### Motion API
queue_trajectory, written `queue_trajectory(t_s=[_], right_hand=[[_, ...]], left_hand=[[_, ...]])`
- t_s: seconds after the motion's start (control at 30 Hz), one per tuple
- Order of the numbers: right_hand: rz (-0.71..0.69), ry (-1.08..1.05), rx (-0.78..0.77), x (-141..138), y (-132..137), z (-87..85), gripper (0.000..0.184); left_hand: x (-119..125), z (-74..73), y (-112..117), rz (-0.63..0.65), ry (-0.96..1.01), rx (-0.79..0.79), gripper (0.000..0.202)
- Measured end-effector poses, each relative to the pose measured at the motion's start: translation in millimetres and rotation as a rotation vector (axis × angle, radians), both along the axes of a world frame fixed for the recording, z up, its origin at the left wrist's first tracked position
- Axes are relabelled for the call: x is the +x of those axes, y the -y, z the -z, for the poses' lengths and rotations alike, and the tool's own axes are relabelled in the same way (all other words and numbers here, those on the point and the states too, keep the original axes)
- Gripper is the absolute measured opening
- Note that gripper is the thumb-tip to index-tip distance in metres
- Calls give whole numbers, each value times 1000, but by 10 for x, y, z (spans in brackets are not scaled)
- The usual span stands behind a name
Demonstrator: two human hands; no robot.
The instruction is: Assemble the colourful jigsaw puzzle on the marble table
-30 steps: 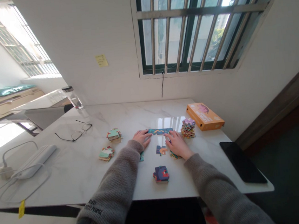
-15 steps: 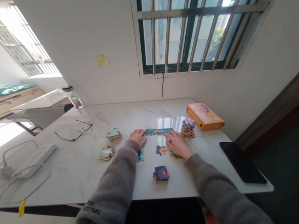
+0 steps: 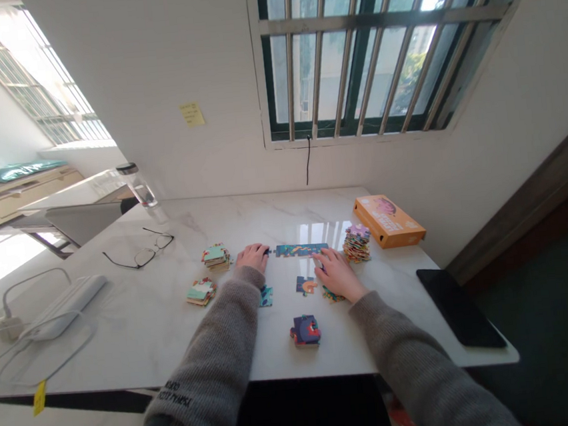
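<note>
My left hand (image 3: 252, 257) rests on the table left of a joined strip of blue puzzle pieces (image 3: 301, 249). At its fingertips is a dark puzzle piece (image 3: 267, 250), mostly hidden by the fingers and a small gap from the strip. My right hand (image 3: 337, 269) has its fingertips by the strip's lower right edge. A purplish puzzle piece shows between its finger and thumb, largely covered. Below it, a pile of colourful pieces (image 3: 332, 294) is partly hidden. A blue-and-orange piece (image 3: 306, 285) lies between my hands, and teal pieces (image 3: 266, 296) sit beside my left sleeve.
Stacks of puzzle pieces stand at left (image 3: 215, 256), lower left (image 3: 201, 291), front (image 3: 305, 331) and right (image 3: 356, 243). An orange box (image 3: 389, 220) and a black tablet (image 3: 460, 308) lie right. Glasses (image 3: 142, 255), a power strip (image 3: 69, 307) and a bottle (image 3: 138, 185) are left.
My left hand has shifted left, away from the strip, uncovering its left end and a dark piece at the fingertips. My right hand has stayed nearly still.
</note>
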State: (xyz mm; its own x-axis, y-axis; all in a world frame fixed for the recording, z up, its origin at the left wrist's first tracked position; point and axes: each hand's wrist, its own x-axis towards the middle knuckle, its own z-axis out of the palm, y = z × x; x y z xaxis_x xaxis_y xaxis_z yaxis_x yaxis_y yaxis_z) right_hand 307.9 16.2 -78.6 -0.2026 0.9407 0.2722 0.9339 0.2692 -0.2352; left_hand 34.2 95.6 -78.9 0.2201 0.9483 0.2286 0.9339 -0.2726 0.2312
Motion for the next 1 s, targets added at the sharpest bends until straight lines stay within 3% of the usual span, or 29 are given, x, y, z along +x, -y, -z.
queue_trajectory(t_s=[0.13,0.33,0.6,0.8,1.0], right_hand=[[-3,1,10,6,-9,13,45],[-4,-1,21,8,-13,24,45],[1,-7,24,2,-6,11,44],[8,-8,7,-8,-2,-10,45],[8,-5,20,-6,-3,-8,44]], left_hand=[[10,-37,7,-12,-14,31,33],[154,-72,84,216,-30,26,42],[279,-75,120,316,-97,7,41],[315,-139,148,293,-120,1,36],[333,-118,164,303,-196,36,45]])
